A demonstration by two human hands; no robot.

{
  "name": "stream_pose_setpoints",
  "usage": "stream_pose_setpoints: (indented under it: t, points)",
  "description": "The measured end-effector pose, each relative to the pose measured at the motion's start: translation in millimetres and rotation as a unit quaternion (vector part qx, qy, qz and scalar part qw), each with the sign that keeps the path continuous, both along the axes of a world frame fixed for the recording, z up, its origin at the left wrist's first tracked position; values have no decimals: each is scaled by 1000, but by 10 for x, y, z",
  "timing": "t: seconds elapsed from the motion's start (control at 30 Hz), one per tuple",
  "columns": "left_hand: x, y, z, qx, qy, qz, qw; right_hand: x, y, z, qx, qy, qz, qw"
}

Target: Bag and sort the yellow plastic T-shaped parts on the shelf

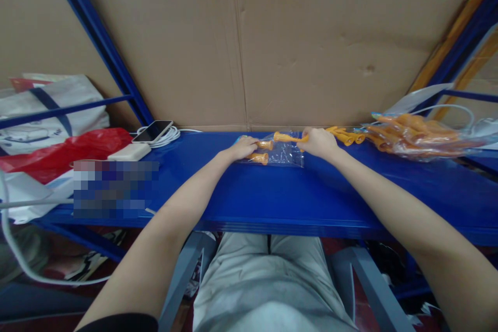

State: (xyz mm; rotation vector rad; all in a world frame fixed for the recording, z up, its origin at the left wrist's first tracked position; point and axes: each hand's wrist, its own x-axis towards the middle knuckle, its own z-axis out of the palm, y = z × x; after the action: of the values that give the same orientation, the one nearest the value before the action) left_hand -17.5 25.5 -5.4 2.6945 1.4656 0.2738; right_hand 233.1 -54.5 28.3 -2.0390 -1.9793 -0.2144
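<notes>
My left hand (243, 148) is closed on the left end of a clear plastic bag (286, 156) that lies flat on the blue table. Two orange trumpet-shaped plastic pieces (258, 158) stick out from under its fingers, flared ends to the right; they appear to be inside the bag. At the bag's right side, my right hand (319, 143) pinches the thin end of another orange trumpet-shaped piece (283, 137). This piece lies over the bag with its flared end to the left; whether any of it is inside, I cannot tell.
Several loose orange pieces (347, 137) lie right of my right hand. Beyond them is a pile of filled clear bags (418, 135). On the left are a phone (153, 132) on a coiled white cable, a white box (129, 152) and a red bag (93, 145). Cardboard (249, 41) stands behind the table.
</notes>
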Motion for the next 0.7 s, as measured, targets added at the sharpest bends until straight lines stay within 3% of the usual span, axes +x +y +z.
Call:
stream_pose_setpoints:
  t: [0.23,0.57,0.7]
  points:
    - [-33,55,-26,-24,-44,-31,998,-80,-18,-48,-22,-9,-17,1000]
    - [-16,77,-118,-49,-106,31,993,-117,-28,-82,-33,-35,-29,998]
    - [-11,90,-131,-56,-111,26,992,-135,-41,-73,-41,-30,-28,998]
